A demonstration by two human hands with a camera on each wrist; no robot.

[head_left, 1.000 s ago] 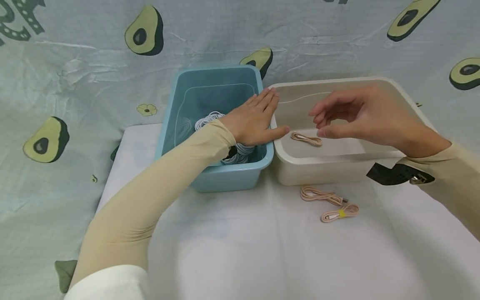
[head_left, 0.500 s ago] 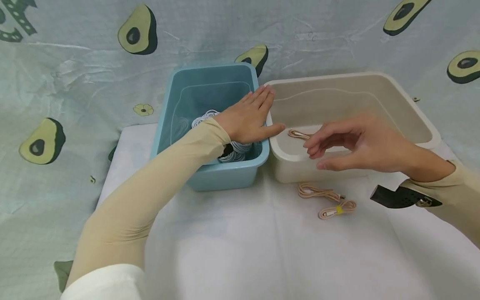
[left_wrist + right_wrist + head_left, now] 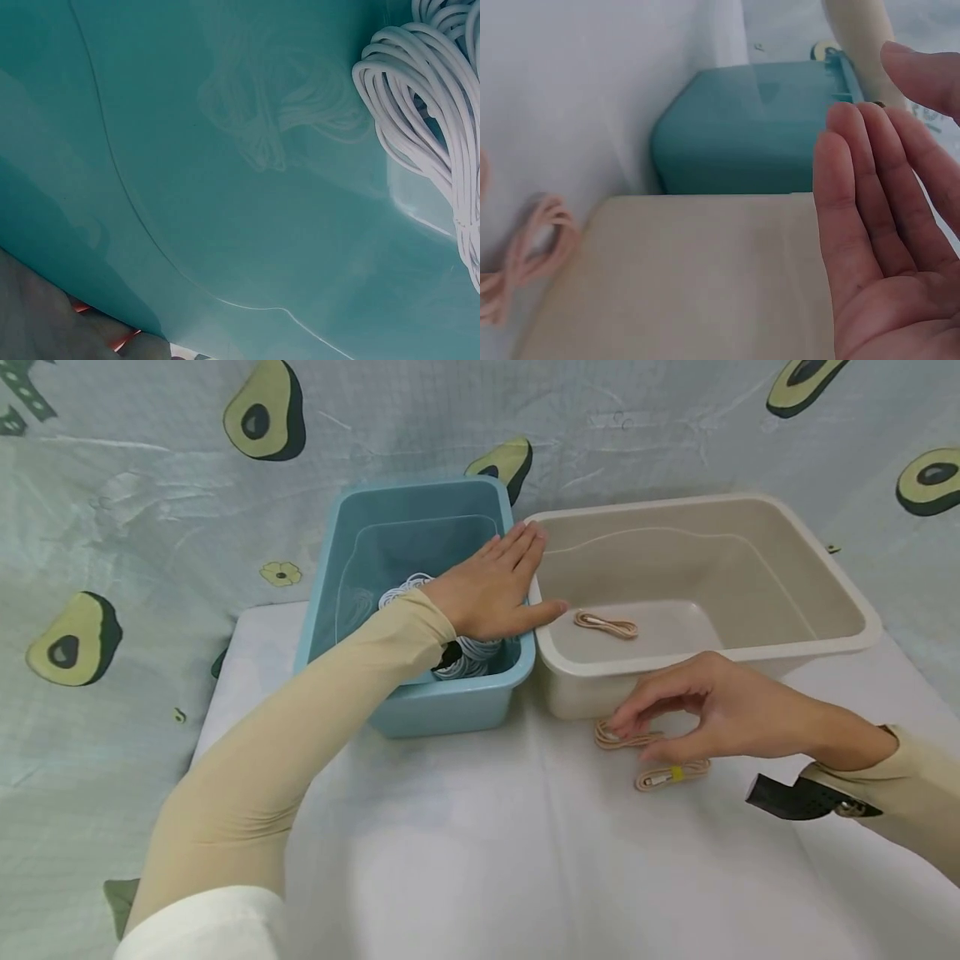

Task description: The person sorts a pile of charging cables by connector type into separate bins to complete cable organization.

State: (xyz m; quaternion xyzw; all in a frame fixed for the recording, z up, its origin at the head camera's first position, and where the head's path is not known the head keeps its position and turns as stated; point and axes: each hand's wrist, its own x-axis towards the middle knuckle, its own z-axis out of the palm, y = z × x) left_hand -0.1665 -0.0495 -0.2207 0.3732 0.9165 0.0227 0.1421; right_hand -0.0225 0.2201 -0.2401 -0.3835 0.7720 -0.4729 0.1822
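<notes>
My left hand (image 3: 491,589) lies flat with straight fingers over the adjoining rims of a blue bin (image 3: 442,718) and a beige bin (image 3: 585,692). Bundles of white cable (image 3: 427,105) lie in the blue bin, partly hidden by that arm in the head view. Just in front of the beige bin, my right hand (image 3: 705,710) hovers with loosely bent fingers, thumb apart, holding nothing. Its fingertips overlap a coiled pinkish cable (image 3: 617,742) on the table. Right below is a second pinkish cable (image 3: 671,774) with a yellow tie. One more pinkish cable (image 3: 606,626) lies inside the beige bin.
Both bins stand side by side at the back of a table with a white cloth (image 3: 450,852). Behind them hangs a pale sheet (image 3: 637,427) printed with avocados. A black strap (image 3: 802,797) sits at the right wrist.
My right hand has moved from above the beige bin toward me, down to the cables on the table. The left hand stays on the rims. The head view has shifted slightly.
</notes>
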